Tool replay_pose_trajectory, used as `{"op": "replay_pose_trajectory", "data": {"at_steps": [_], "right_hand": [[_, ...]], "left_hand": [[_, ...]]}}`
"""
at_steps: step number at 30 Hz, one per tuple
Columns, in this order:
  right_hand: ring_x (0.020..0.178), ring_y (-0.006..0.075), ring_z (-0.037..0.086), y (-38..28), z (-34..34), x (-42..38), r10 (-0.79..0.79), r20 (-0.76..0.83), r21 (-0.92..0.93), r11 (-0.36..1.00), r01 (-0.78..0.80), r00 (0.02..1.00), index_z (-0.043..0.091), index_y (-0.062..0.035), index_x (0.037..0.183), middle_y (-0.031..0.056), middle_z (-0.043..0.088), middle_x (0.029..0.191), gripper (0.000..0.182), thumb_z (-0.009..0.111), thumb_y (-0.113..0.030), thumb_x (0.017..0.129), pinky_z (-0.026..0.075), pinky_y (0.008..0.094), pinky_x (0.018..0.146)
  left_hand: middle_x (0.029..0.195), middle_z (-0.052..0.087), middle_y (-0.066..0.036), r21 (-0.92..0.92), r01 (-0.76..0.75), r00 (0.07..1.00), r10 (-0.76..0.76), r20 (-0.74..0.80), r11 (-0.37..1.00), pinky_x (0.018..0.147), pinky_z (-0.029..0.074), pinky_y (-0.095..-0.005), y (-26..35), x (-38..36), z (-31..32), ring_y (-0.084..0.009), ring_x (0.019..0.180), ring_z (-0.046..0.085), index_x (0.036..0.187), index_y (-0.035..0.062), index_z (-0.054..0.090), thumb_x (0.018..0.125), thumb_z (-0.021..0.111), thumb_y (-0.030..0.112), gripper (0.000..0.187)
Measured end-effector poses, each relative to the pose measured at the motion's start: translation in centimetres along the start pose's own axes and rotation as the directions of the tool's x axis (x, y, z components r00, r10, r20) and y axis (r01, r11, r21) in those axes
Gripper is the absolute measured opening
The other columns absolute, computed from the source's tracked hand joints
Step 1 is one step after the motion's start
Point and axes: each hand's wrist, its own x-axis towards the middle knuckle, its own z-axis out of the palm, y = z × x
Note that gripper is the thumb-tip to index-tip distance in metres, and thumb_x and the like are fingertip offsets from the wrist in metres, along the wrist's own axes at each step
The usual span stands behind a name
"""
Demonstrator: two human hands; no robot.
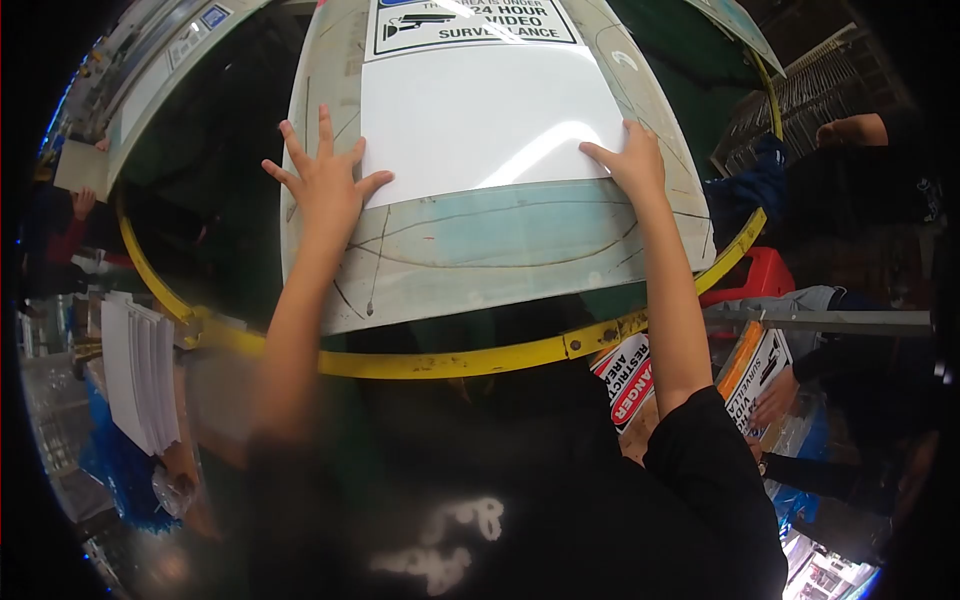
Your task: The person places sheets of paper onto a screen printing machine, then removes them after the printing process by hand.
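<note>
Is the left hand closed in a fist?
No, the left hand lies with its fingers spread wide, its thumb on the white sheet.

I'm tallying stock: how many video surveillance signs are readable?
2: one sign on the board, beyond the left hand and right hand; another sign by a co-worker's hand. More may be hidden.

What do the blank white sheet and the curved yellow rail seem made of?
White sheet: probably plastic, smooth and glossy, judging by the bright light streak. Yellow rail: likely painted metal, worn, with a bolt and dark scuffs.
</note>
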Motion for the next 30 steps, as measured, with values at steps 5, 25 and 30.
{"op": "replay_pose_trajectory", "data": {"at_steps": [5, 25, 30], "right_hand": [[0.102, 0.0299, 0.056, -0.2, -0.2, -0.1, -0.007, 0.007, -0.024, 1.000, 0.007, 1.000, 0.052, 0.0019, 0.119, 0.0194, 0.054, 0.112, 0.082, 0.077, -0.050, 0.060, 0.046, 0.0375, 0.084], [0.116, 0.0267, 0.048, 0.4, -4.4, -0.8, -0.139, 0.348, 0.177, 0.981, 0.080, 0.927, 0.056, -0.0063, 0.121, 0.0169, 0.053, 0.123, 0.050, 0.057, -0.041, 0.085, 0.036, 0.0310, 0.096], [0.123, 0.0297, 0.044, 6.5, -7.6, -8.5, -0.353, 0.026, 0.407, 0.858, 0.313, 0.935, 0.041, -0.0046, 0.134, 0.0181, 0.047, 0.132, 0.046, 0.047, -0.024, 0.093, 0.029, 0.0308, 0.104]], "left_hand": [[0.152, 0.015, -0.005, 0.015, 0.011, 0.999, -0.012, 0.041, 1.000, 0.095, -0.003, -0.0747, 0.2, 0.1, -0.5, -0.0445, 0.136, -0.004, 0.113, 0.0214, 0.066, 0.067, 0.069, 0.054, 0.057], [0.147, 0.023, -0.013, 0.304, -0.061, 0.998, 0.049, 0.046, 0.951, 0.099, -0.001, -0.0718, 3.3, 0.9, -2.1, -0.0390, 0.137, 0.005, 0.118, 0.0229, 0.060, 0.066, 0.074, 0.042, 0.056], [0.147, 0.024, -0.014, -0.106, -0.125, 0.959, 0.092, -0.269, 0.986, 0.099, 0.005, -0.0708, 5.2, -4.2, -3.6, -0.0405, 0.135, 0.008, 0.123, 0.0196, 0.056, 0.070, 0.074, 0.033, 0.057]]}}
